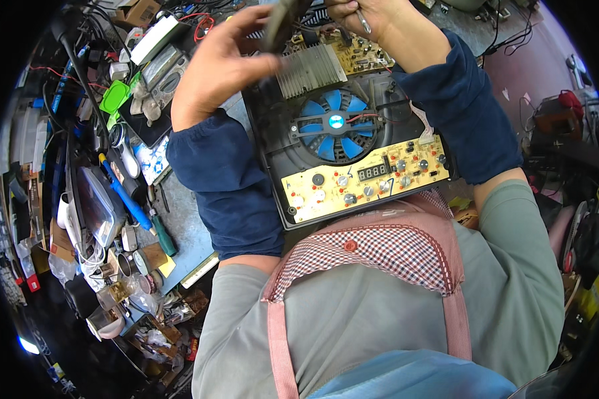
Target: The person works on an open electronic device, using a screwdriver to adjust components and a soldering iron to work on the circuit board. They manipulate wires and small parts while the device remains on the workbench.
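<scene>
An opened induction cooker [266, 156] lies before me, its inside showing a blue-bladed fan [335, 122], a finned heat sink [311, 71] and a circuit board [363, 56]. Along its near edge runs a yellowish control board [366, 178] with a small digit display. My left hand [226, 66] is closed around a dark flat piece [283, 25], blurred and tilted on edge above the heat sink. Over the circuit board, my right hand [373, 14] grips a slim silver-tipped tool [363, 21]; the top edge cuts off part of this hand.
To the left, the bench holds a blue pen-like tool [123, 189], a green-handled screwdriver [162, 234], a bright green item [115, 97] and a clear-lidded box [100, 203]. Cables and loose parts crowd the far left. Wires [512, 40] hang at the upper right.
</scene>
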The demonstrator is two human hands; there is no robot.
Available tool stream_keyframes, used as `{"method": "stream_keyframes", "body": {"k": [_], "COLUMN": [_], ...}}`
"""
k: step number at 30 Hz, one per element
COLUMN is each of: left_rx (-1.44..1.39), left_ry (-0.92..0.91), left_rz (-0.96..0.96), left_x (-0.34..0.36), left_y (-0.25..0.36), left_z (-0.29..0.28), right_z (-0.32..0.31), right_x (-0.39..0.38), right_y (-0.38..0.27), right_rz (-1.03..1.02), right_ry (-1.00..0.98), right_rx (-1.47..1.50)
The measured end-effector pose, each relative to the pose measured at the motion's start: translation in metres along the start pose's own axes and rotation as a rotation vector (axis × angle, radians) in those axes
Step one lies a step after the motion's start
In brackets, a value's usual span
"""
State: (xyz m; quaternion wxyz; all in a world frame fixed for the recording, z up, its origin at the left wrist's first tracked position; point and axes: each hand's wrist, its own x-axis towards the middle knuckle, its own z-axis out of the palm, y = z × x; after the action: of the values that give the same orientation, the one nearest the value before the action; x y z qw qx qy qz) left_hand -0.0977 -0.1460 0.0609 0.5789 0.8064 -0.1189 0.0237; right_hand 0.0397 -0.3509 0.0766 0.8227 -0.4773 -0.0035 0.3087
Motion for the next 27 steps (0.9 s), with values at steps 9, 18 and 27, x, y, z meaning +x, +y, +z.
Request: {"method": "stream_keyframes", "body": {"k": [9, 18, 27], "left_rx": [0.029, -0.354, 0.405], "left_ry": [0.449, 0.824, 0.511], "left_rz": [0.221, -0.062, -0.003], "left_x": [0.029, 0.041, 0.036], "left_y": [-0.060, -0.087, -0.044], "left_z": [-0.035, -0.030, -0.020], "right_z": [-0.002, 0.038, 0.057], "right_x": [-0.052, -0.051, -0.031], "right_y": [-0.027, -0.048, -0.016], "right_rz": [-0.808, -1.024, -1.173], "right_ry": [-0.215, -0.269, -0.270], "right_rx": [-0.229, -0.355, -0.510]}}
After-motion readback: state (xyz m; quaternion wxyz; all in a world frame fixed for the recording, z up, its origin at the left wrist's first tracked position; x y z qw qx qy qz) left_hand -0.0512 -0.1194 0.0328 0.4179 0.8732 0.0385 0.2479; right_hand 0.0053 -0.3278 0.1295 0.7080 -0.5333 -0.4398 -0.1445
